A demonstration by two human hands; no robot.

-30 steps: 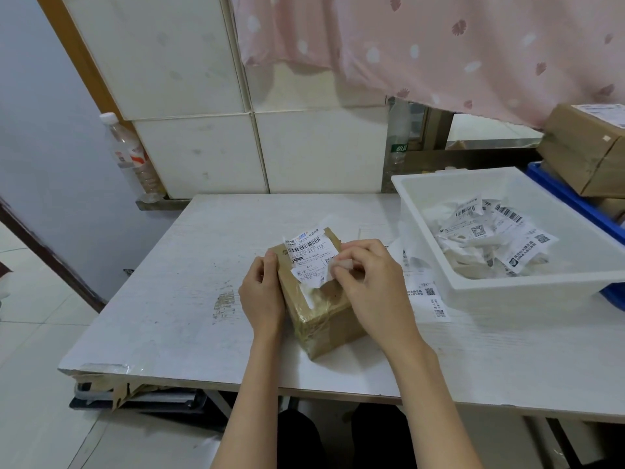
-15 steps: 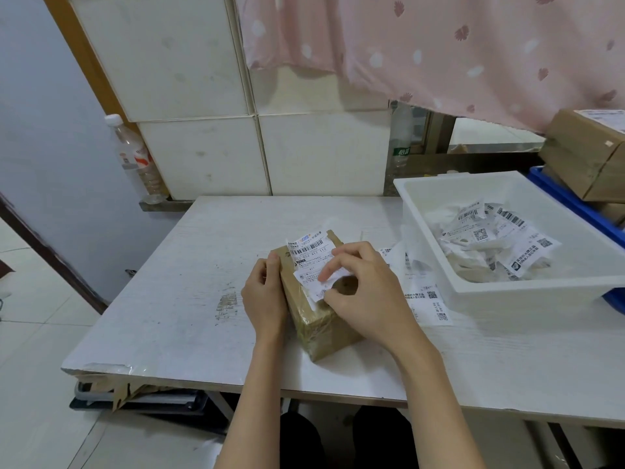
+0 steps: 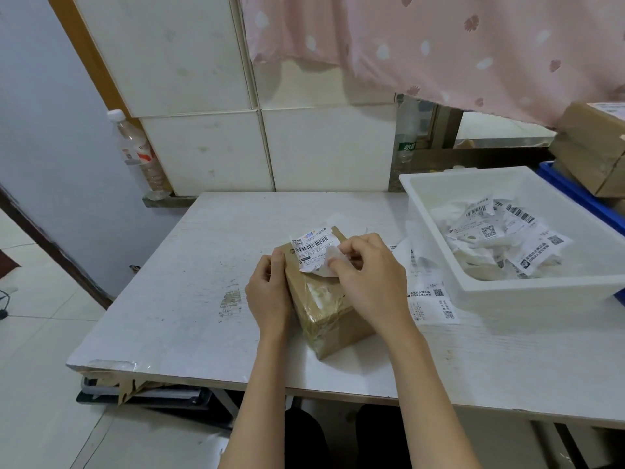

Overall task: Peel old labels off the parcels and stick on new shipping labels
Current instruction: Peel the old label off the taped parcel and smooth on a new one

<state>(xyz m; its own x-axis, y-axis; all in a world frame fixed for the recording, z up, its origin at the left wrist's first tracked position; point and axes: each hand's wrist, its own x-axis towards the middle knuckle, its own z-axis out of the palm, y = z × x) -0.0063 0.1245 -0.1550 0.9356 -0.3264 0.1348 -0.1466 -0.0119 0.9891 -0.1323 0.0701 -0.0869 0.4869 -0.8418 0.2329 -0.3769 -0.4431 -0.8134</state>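
A clear plastic bottle (image 3: pixel 140 157) stands on a ledge against the tiled wall (image 3: pixel 203 96). Pink patterned fabric (image 3: pixel 439 45) hangs above the white table (image 3: pixel 189 265).

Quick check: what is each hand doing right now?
Left hand: grips the parcel's left side.
Right hand: pinches the half-peeled label.

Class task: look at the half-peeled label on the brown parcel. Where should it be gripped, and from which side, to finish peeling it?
Pinch the old label at its lifted, curled near edge, coming from the right, as the right hand does. That flap already stands off the parcel.
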